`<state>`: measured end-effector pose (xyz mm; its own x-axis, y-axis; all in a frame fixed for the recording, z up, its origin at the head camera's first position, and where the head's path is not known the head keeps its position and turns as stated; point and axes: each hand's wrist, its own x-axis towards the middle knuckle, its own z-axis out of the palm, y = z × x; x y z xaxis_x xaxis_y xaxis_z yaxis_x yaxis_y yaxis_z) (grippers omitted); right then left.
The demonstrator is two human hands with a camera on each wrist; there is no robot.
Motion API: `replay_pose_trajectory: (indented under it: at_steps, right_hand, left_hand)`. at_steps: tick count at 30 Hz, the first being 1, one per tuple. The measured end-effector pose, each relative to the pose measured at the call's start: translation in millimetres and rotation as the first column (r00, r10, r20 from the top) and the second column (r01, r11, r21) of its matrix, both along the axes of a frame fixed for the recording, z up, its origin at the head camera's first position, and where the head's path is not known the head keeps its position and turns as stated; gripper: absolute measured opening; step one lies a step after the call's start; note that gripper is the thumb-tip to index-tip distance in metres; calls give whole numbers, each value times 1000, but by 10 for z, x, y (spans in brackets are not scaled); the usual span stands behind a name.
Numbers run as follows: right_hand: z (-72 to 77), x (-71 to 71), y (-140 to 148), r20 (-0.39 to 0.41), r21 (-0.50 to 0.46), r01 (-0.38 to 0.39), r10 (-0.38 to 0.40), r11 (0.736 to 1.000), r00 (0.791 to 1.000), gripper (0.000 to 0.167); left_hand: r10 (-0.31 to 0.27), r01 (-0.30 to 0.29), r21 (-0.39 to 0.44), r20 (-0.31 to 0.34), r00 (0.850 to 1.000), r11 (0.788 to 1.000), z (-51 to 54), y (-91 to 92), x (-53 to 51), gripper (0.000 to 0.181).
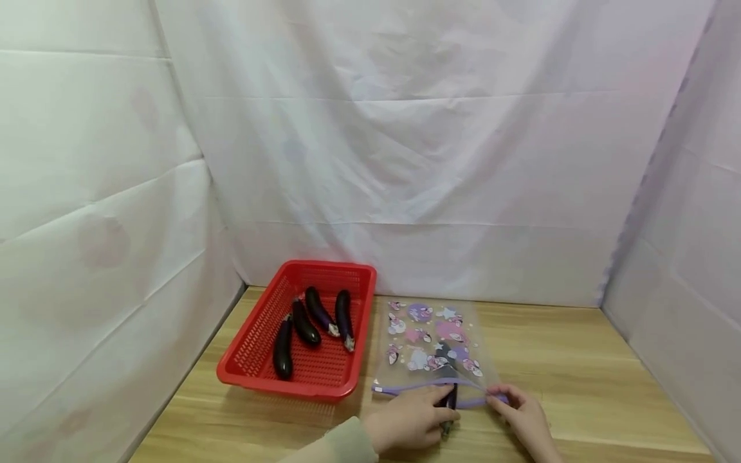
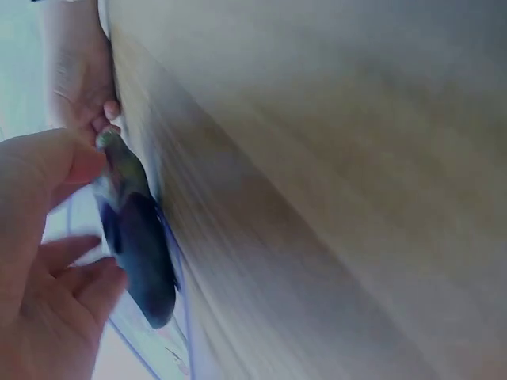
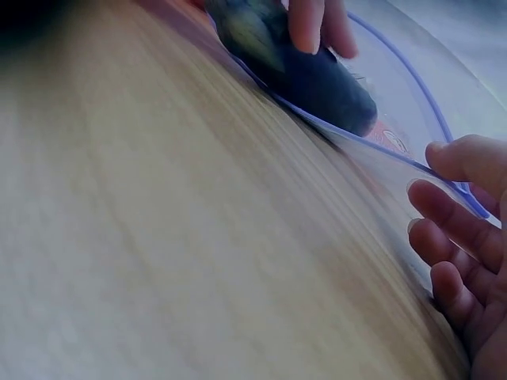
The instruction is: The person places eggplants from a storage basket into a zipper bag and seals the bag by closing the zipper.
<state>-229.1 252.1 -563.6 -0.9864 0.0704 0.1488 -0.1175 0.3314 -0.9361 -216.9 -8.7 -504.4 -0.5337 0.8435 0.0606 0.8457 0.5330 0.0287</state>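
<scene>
A dark purple eggplant (image 1: 451, 400) lies partway through the mouth of a clear zip bag (image 1: 399, 357) printed with pink and purple cartoons. Its stem end sticks out toward the person, and its blunt end is inside the plastic. My left hand (image 1: 408, 418) holds the eggplant near the stem, thumb and fingers at its sides. In the left wrist view that eggplant (image 2: 139, 237) shows between thumb and fingers. At the right corner of the bag's purple zip edge, my right hand (image 1: 521, 415) pinches the rim (image 3: 432, 170); the mouth gapes open there.
Left of the bag stands a red plastic basket (image 1: 231, 370) with several eggplants (image 1: 305, 323) in it. Both rest on a wooden table (image 1: 579, 373). White cloth (image 1: 405, 161) hangs behind and along the sides.
</scene>
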Motion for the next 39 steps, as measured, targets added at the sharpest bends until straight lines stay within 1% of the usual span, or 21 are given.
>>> replay_pose_trajectory:
  at_steps: [2,4,8,13,16,19,21,24,27,30,33,36,39]
  right_hand:
    - [-9,26,34,3,6,13,-13,1000,1000,15]
    - [-19,32,53,1,7,21,-21,1000,1000,15]
    - [-37,10,21,-15,-20,9,-10,1000,1000,14]
    - [-42,-40,-44,-25,-45,-14,13,999,1000,14]
    - [-52,-48,-44,-33,-48,-16,15,999,999,14]
    - [-65,-34,-32,-38,-46,-9,7,999,999,14]
    - [-79,-23,-21,-37,-45,-3,1,999,999,14]
    - [-95,-5,-9,-38,-41,0,-1,999,999,14]
    - [-90,-6,-15,-45,-44,-8,6,999,999,14]
    - [-84,-5,-21,-56,-43,-12,10,999,998,14]
    - [-92,-2,-23,-58,-41,-13,11,999,998,12]
    - [-110,-5,-28,-62,-30,-11,9,1000,998,11]
    - [-140,-12,-35,-50,-50,2,-4,999,999,11]
  left_hand:
    - [28,-28,9,47,999,1000,-12,18,43,44]
    - [62,-63,12,99,993,998,-9,31,77,47]
    - [114,-120,21,192,975,993,32,14,138,53]
    - [149,-161,31,242,959,986,67,-15,165,59]
    - [169,-180,20,253,952,983,70,8,156,64]
    - [179,-188,14,246,953,982,52,53,137,68]
    - [188,-195,8,235,954,981,38,92,121,70]
    - [196,-202,10,205,959,979,16,155,102,74]
    - [208,-214,17,178,962,977,11,213,74,77]
    - [222,-228,19,168,960,973,-4,277,33,79]
    - [245,-250,5,185,952,968,-26,342,-21,79]
    - [272,-275,-15,218,937,961,-54,402,-78,78]
    - [288,-291,-27,252,924,956,-81,456,-136,78]
